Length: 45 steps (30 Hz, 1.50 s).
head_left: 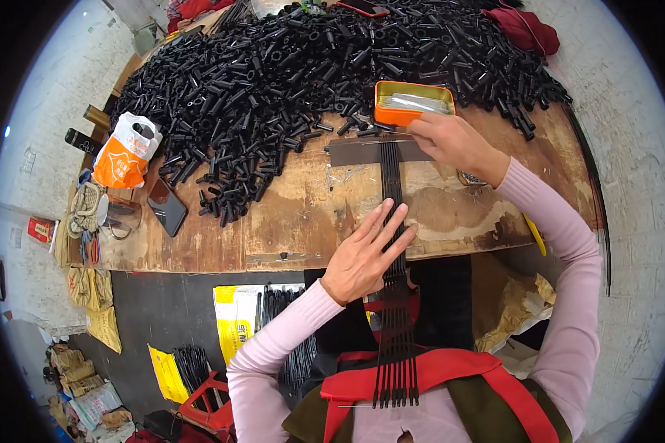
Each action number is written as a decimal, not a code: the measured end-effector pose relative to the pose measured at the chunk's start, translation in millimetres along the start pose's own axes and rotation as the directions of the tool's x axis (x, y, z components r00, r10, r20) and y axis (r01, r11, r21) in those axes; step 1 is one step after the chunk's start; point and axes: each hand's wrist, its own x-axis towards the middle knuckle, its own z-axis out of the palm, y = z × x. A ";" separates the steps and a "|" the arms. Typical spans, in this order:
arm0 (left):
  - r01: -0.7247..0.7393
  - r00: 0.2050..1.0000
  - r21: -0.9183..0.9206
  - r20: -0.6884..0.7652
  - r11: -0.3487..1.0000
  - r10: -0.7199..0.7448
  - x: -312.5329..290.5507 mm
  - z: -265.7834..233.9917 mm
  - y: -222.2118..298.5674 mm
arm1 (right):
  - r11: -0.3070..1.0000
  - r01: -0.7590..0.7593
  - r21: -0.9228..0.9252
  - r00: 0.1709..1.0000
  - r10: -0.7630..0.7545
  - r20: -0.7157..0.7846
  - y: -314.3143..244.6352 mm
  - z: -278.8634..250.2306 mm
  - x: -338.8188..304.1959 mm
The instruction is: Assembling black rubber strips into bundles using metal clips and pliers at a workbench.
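Note:
My left hand (360, 260) lies with its fingers spread on a row of thin black rods (395, 310), which look like umbrella ribs. The rods run from a dark flat bar (355, 152) on the table, over the near edge, down to my chest. My right hand (454, 142) is at the near right corner of an orange tin (400, 116), fingers pinched together. Whatever may be between those fingertips is too small to make out. Inside the tin lie thin silvery pieces (421, 105).
A large heap of black tubular parts (295, 66) covers the table's far side. To the left are an orange-and-white plastic bag (128, 151), a phone (168, 207) and a clear cup (122, 213). Bundles of black rods (277, 310) lie below the near table edge (185, 272).

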 end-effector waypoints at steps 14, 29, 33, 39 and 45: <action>0.006 1.000 -0.006 -0.031 1.000 -0.006 -0.2 1.6 -0.1 | 0.998 0.047 -0.040 0.997 -0.045 0.056 7.6 -4.1 -13.9; -0.002 0.999 -0.013 -0.053 1.000 0.002 -0.4 0.5 -0.3 | 0.993 0.094 -0.075 0.990 -0.085 0.113 5.8 -6.6 -9.0; -0.005 0.999 0.001 -0.038 1.000 0.005 -0.4 0.2 -0.5 | 0.994 0.085 -0.069 0.994 -0.079 0.080 8.0 -4.9 -8.4; -0.008 0.999 -0.002 -0.041 1.000 0.008 -0.4 0.3 -0.6 | 0.999 0.043 0.009 0.997 -0.043 0.068 15.5 -1.9 -8.0; -0.009 0.999 0.009 -0.031 1.000 0.009 -1.3 3.2 -2.0 | 1.000 0.019 -0.008 0.997 -0.018 0.073 14.7 -1.2 -11.0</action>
